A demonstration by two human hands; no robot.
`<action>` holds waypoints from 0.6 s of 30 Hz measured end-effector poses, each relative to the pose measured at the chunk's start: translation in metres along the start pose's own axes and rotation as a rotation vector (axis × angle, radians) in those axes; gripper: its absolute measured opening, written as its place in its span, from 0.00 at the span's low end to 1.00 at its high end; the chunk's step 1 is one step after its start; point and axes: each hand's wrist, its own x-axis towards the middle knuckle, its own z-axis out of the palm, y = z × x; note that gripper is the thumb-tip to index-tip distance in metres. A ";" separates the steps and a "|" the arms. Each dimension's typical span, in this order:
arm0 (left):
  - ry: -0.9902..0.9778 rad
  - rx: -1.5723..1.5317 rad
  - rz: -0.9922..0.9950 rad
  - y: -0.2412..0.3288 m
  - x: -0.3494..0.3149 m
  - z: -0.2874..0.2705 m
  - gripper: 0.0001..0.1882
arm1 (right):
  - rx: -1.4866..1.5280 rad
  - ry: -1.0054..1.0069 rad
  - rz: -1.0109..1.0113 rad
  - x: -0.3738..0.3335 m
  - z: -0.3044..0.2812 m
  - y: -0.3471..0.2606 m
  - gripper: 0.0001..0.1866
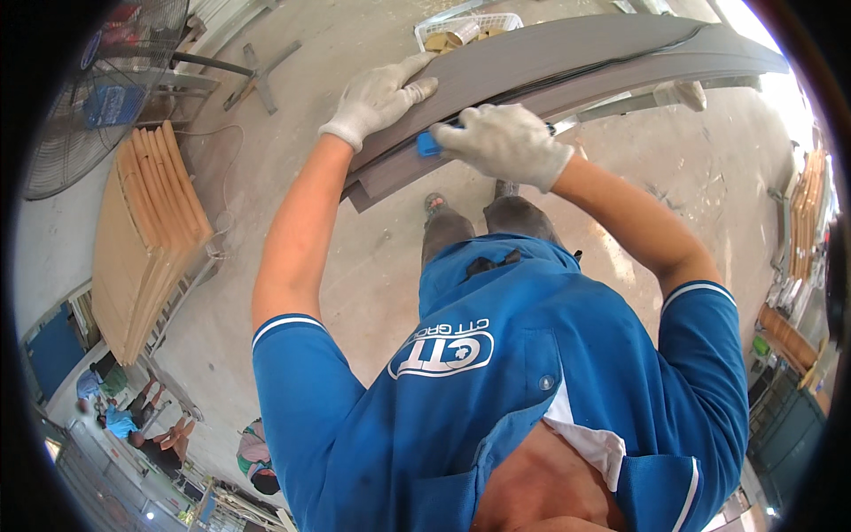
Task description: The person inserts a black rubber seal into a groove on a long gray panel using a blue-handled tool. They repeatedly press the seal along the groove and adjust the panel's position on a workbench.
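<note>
A long, curved grey-brown panel (532, 55) lies before me, with a dark seam along its length and another grey strip (647, 73) on its near side. My left hand (376, 99), in a pale work glove, grips the panel's far edge near its left end. Its thumb rests on the face, while some fingers are hidden past the edge. Also gloved, my right hand (510, 144) is closed over the near side by the seam. From its fingers sticks out the blue end of a small tool (428, 144); the glove hides the rest, so its kind is unclear.
A white basket (496, 21) with yellowish pieces stands beyond the panel. At left are a large fan (97, 97) and a stack of brown boards (146, 239). Other people (133, 421) are at lower left. More stacked pieces (805, 217) stand at far right.
</note>
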 end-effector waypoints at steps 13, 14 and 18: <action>-0.015 0.002 -0.005 0.000 0.003 0.001 0.33 | -0.166 0.129 0.245 -0.116 -0.023 0.173 0.16; -0.055 -0.016 -0.003 -0.002 0.004 -0.004 0.33 | -0.161 0.078 0.337 -0.119 -0.026 0.177 0.17; -0.173 -0.178 -0.021 -0.008 0.001 -0.018 0.36 | 0.012 0.224 0.298 -0.111 -0.020 0.146 0.18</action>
